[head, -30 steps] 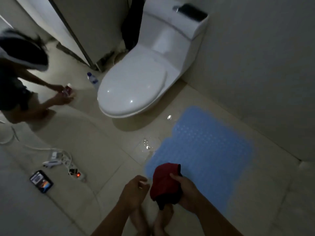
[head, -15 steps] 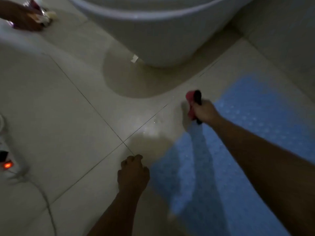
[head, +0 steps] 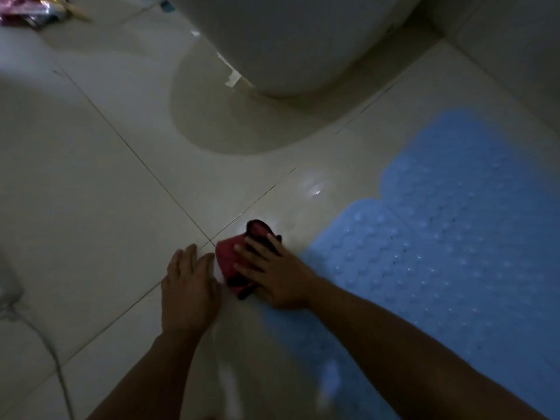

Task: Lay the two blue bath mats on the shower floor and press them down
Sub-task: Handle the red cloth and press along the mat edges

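The blue mat point(head: 448, 253) lay flat on the floor point(head: 91, 192), its scalloped edge just beside the right hand point(head: 272, 274), with bare tile open to the left. That hand pressed a red cloth point(head: 233, 256) down with straight fingers (palm down). The left hand point(head: 188, 286) rested flat alongside, fingers spread.

A white toilet point(head: 291, 40) stood at the top of the view, its base casting a rounded shadow on the pale tiled floor point(head: 91, 177). A red and black cloth point(head: 233, 259) lay on the tiles near a grout crossing. A pale cable point(head: 57, 368) ran along the left edge, and crumpled colourful wrappers point(head: 27, 10) sat in the top left corner.
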